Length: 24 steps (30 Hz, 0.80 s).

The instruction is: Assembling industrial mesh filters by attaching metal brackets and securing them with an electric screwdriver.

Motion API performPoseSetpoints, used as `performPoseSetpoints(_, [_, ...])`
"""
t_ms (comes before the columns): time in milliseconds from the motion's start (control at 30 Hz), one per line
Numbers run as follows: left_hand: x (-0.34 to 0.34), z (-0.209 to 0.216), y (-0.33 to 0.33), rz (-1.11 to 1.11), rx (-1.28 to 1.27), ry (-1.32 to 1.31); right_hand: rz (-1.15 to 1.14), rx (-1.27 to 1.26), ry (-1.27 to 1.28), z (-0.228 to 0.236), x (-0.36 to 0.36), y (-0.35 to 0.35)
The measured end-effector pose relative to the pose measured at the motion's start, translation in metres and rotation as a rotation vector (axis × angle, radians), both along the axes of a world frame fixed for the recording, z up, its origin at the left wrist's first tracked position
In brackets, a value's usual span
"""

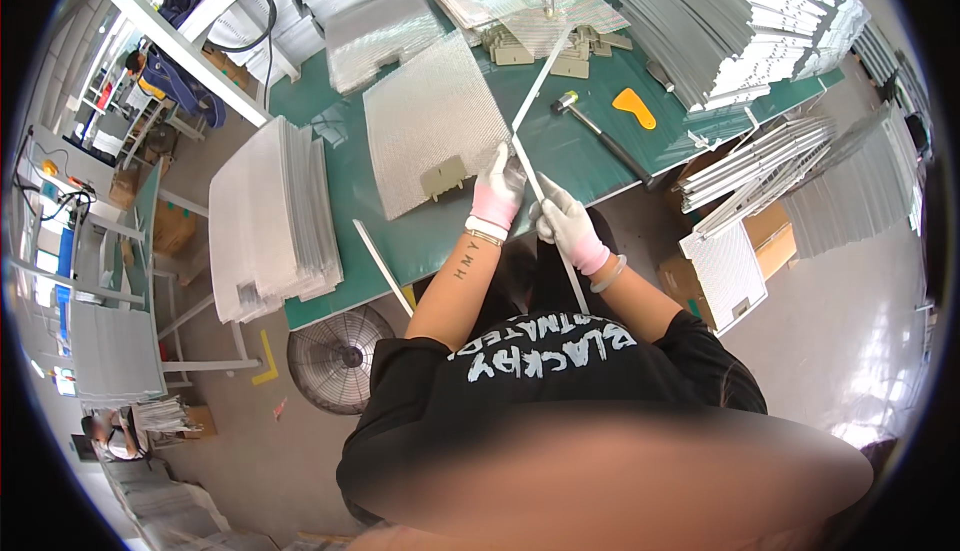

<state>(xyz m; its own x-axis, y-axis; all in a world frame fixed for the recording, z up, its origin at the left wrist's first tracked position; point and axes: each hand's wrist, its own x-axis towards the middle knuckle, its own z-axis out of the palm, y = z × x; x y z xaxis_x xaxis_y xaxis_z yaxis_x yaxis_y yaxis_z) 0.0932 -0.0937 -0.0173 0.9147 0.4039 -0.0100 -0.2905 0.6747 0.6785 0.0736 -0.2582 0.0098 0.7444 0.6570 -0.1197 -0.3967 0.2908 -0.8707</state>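
Observation:
A thin, pale metal frame strip [527,166], bent at an angle partway along, runs from the back of the table down toward my body. My left hand [497,196], in a white and pink glove, is closed on it just below the bend. Lower down, my gloved right hand [572,228] grips the same strip. To the left of my hands lies a silvery mesh panel [425,111], with a grey-beige plastic piece [443,179] near its front edge. A hammer [607,141] with a dark handle rests to the right, beside a yellow flat tool [634,108].
Stacked mesh panels [270,216] stand at the left of the green table [345,136]; grey strips [720,21] pile up at the back right. Several plastic pieces [510,48] lie at the back. A floor fan [345,356] stands below the table's left front. Another strip [378,256] leans over the front edge.

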Motion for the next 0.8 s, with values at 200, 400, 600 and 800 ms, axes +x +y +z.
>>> performPoseSetpoints(200, [-0.003, 0.010, -0.006, -0.024, -0.065, 0.050, 0.029, -0.140, -0.146, 0.009, 0.007, 0.000])
performPoseSetpoints(400, [-0.021, 0.010, -0.018, -0.132, 0.041, -0.077, 0.068, -0.295, -0.336, 0.040, 0.060, 0.032])
performPoseSetpoints(600, [-0.103, 0.051, -0.028, -0.284, -0.038, -0.036, 0.201, -0.547, -0.412, 0.033, 0.107, 0.060])
performPoseSetpoints(800, [-0.183, 0.037, 0.098, 0.673, 1.455, 0.613, 0.309, -0.120, -0.090, 0.019, 0.113, 0.054])
